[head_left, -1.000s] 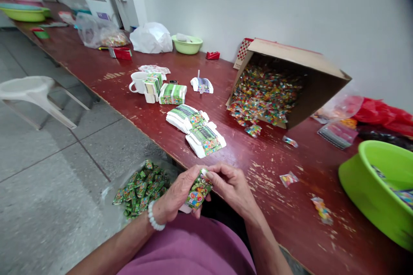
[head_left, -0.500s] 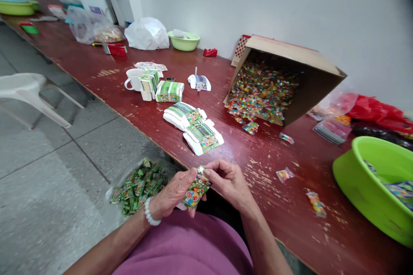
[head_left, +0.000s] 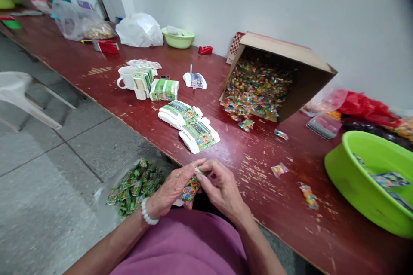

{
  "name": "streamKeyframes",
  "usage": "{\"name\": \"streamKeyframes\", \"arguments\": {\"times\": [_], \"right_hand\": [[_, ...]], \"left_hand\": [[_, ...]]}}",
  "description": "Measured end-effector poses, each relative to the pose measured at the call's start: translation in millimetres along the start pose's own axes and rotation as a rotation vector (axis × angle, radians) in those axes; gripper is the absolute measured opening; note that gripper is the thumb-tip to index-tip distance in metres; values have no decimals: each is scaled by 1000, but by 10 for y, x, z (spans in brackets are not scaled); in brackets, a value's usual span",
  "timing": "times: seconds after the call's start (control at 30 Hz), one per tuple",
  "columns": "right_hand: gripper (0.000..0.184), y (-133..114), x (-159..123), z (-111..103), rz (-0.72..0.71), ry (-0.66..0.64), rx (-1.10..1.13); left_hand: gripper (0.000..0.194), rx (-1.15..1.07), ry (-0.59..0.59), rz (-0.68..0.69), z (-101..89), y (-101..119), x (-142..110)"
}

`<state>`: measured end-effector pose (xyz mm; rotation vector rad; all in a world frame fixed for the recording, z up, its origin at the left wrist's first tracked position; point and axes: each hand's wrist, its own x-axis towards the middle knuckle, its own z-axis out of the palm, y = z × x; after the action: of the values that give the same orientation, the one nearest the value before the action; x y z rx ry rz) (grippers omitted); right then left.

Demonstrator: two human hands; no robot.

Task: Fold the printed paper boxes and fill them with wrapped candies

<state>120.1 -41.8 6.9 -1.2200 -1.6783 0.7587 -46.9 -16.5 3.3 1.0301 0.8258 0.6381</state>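
A small green printed candy box is between my two hands, just in front of the table edge. My left hand wraps round its side, and a white flap shows at the lower end. My right hand pinches the upper end of the box, thumb and fingers closed on it; the fingers partly hide that end. Just beyond lie flat stacks of unfolded green cartons. Below my left forearm, a clear bag holds many filled green boxes.
A tipped cardboard box spills wrapped candies on the red table. Loose candy packets lie to the right, near a green basin. A white mug stands beside banded carton stacks. A white stool is at left.
My view has turned slightly, so the table things sit further left. My right fingers have closed over the top end of the candy box, covering more of it; both hands keep hold.
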Motion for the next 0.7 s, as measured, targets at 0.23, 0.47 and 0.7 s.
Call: {"name": "streamKeyframes", "arguments": {"times": [0.23, 0.47, 0.7], "right_hand": [[10, -53, 116, -78, -139, 48, -10], [19, -4, 92, 103, -90, -29, 35], [36, 1083, 894, -770, 288, 384, -299]], "left_hand": [[64, 99, -4, -24, -15, 89, 5], [60, -88, 62, -35, -44, 50, 1], [44, -156, 89, -131, -310, 23, 18]]}}
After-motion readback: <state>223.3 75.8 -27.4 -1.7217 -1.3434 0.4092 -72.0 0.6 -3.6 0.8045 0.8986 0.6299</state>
